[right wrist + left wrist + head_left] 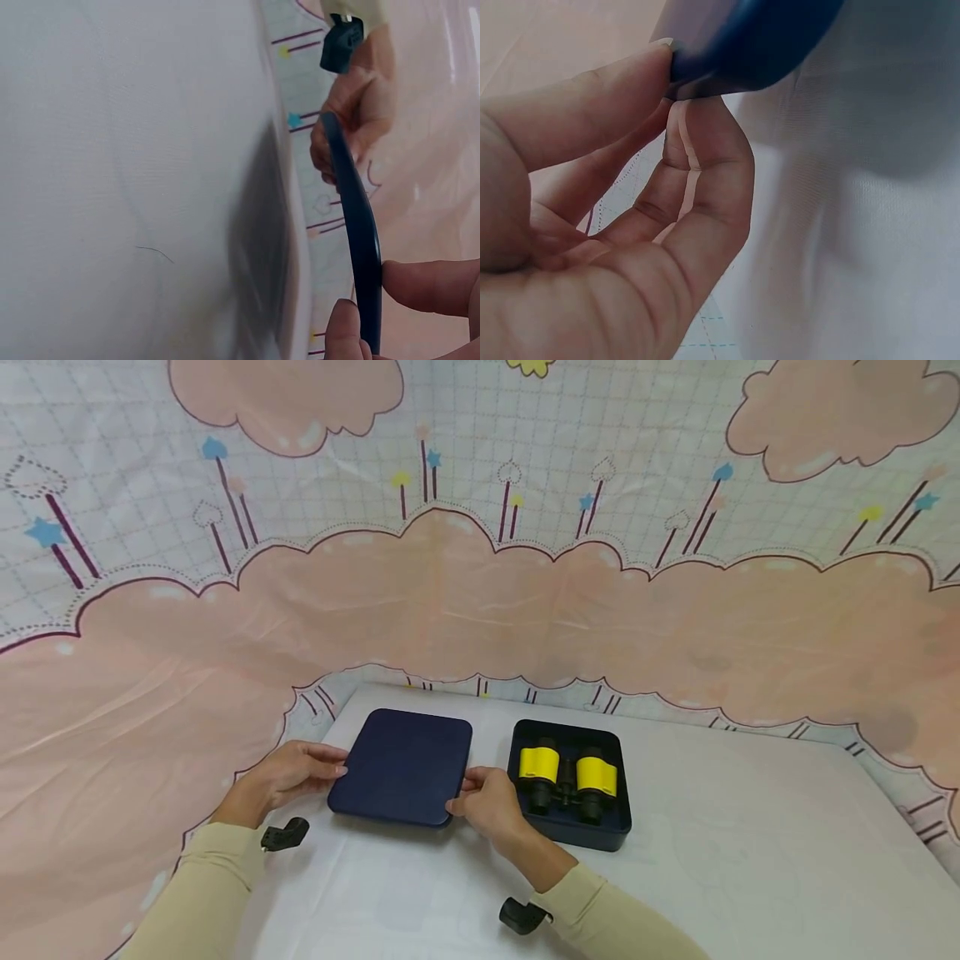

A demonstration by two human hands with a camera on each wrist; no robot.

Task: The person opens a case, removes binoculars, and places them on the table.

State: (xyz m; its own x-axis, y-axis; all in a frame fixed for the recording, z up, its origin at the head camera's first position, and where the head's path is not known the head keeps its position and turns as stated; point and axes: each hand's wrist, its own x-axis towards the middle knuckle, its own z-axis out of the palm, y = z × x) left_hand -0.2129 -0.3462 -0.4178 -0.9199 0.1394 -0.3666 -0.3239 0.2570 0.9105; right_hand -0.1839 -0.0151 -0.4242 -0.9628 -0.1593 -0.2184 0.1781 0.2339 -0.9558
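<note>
A dark blue, rounded-square lid (405, 768) is held level above the white table, between both hands. My left hand (296, 772) pinches its left edge; the left wrist view shows thumb and fingertips gripping the rim of the lid (757, 45). At the lid's near right corner, my right hand (491, 806) pinches the edge. Seen side-on in the right wrist view, the lid (356, 217) stands off the tabletop, its shadow below. Just right of that hand sits an uncovered dark blue box (581, 837), with yellow-and-black binoculars (540, 764) lying inside.
The white-covered table (750, 843) extends to the right of the box. Behind and to the left hangs a patterned cloth (480, 602) with pink clouds. Small black devices, one by the left wrist (287, 835) and one by the right, are strapped at the cuffs.
</note>
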